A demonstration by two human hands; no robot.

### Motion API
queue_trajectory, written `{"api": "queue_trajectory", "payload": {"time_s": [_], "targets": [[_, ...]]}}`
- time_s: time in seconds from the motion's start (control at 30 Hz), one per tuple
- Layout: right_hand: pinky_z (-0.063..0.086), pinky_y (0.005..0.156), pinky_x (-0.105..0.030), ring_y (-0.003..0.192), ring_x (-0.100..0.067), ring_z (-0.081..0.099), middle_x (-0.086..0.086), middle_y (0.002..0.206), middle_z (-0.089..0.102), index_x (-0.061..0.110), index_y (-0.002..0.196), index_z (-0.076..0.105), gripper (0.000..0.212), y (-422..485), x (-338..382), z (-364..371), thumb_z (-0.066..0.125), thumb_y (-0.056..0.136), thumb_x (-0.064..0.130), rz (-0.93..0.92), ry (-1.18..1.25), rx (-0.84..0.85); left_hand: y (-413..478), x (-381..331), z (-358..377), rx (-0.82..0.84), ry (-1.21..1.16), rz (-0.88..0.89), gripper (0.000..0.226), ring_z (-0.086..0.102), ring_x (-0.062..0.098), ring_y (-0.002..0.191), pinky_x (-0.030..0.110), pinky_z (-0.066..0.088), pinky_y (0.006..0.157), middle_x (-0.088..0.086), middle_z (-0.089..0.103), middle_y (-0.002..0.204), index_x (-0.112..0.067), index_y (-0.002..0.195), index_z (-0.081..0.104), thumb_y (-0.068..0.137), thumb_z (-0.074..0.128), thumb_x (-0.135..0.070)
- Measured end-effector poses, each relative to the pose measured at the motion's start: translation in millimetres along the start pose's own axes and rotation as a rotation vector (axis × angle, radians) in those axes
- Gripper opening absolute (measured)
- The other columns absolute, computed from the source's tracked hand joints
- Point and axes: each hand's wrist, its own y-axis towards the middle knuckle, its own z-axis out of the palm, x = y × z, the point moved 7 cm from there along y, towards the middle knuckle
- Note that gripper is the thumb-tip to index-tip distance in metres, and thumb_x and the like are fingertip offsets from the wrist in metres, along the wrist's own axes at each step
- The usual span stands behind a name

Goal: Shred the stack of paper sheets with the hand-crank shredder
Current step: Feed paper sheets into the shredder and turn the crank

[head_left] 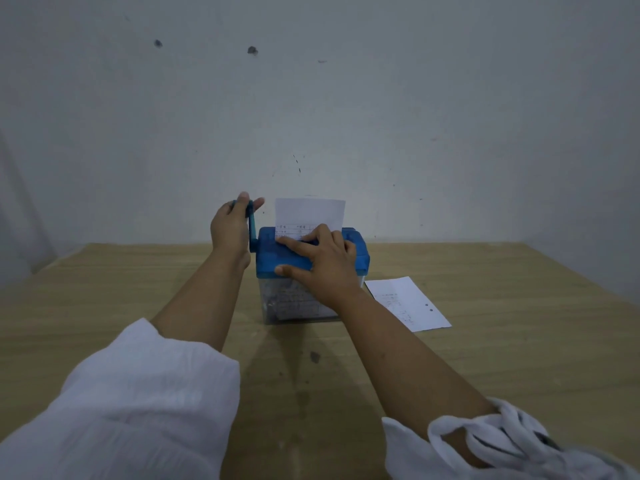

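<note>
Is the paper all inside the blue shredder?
No, only partly in. The sheet stands upright out of the shredder's top slot, its upper part showing.

A light wooden surface (519, 341) with a pale grain runs back to a plain grey-white wall (415, 98). Two dark spots mark the wall high up, one to the left (158, 43) and one a little right of it (252, 50), with a faint short scratch (322, 61) further right. Lower down are a few thin dark flecks (298, 164). A small dark stain (314, 356) sits on the near surface, with a fainter smear (301, 400) just below it.
</note>
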Motion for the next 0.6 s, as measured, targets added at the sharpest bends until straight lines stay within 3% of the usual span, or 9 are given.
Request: {"api": "queue_trajectory", "payload": {"time_s": [0.13, 0.23, 0.33, 0.5, 0.6], "targets": [[0.014, 0.097, -0.03, 0.114, -0.015, 0.031, 0.003, 0.117, 0.038, 0.046, 0.134, 0.043, 0.049, 6.0, -2.4, 1.5, 0.05, 0.087, 0.057, 0.037, -0.017, 0.004, -16.8, -3.6, -2.3, -0.032, -0.041, 0.079, 0.019, 0.062, 0.006, 0.093, 0.002, 0.042, 0.059, 0.008, 0.067, 0.103, -0.014, 0.079, 0.047, 0.099, 0.044, -0.013], [0.012, 0.094, -0.029, 0.113, -0.015, 0.033, 0.003, 0.117, 0.038, 0.046, 0.133, 0.044, 0.049, 8.9, -1.4, 1.9, 0.049, 0.087, 0.059, 0.039, -0.051, -0.02, -30.0, 0.4, -12.0, -0.021, -0.064, 0.143, 0.018, 0.062, -0.006, 0.087, 0.003, 0.043, 0.07, 0.003, 0.067, 0.1, -0.014, 0.082, 0.051, 0.098, 0.045, -0.01], [0.012, 0.094, -0.029, 0.113, -0.015, 0.033, 0.003, 0.117, 0.039, 0.046, 0.133, 0.045, 0.048, 8.6, -1.9, 2.9, 0.05, 0.086, 0.059, 0.034, -0.054, -0.025, -37.8, 7.3, -23.2, -0.019, -0.104, 0.166, 0.018, 0.061, -0.002, 0.092, 0.007, 0.045, 0.075, -0.001, 0.066, 0.099, -0.016, 0.081, 0.057, 0.097, 0.049, -0.011], [0.014, 0.093, -0.029, 0.112, -0.014, 0.035, 0.004, 0.116, 0.04, 0.046, 0.132, 0.045, 0.049, 7.1, -1.4, 3.0, 0.051, 0.085, 0.059, 0.02, -0.058, -0.053, -53.8, 20.3, -32.8, -0.114, -0.14, 0.175, 0.017, 0.058, -0.003, 0.083, 0.01, 0.044, 0.075, -0.006, 0.062, 0.088, -0.018, 0.081, 0.061, 0.095, 0.054, -0.014], [0.015, 0.094, -0.029, 0.111, -0.014, 0.036, 0.004, 0.115, 0.041, 0.046, 0.131, 0.046, 0.049, 6.3, -1.5, 1.9, 0.052, 0.085, 0.059, 0.006, -0.046, -0.07, -64.3, 30.2, -36.8, -0.219, -0.127, 0.172, 0.009, 0.057, -0.005, 0.081, 0.007, 0.046, 0.073, -0.007, 0.06, 0.09, -0.011, 0.093, 0.062, 0.095, 0.054, -0.016]]}}
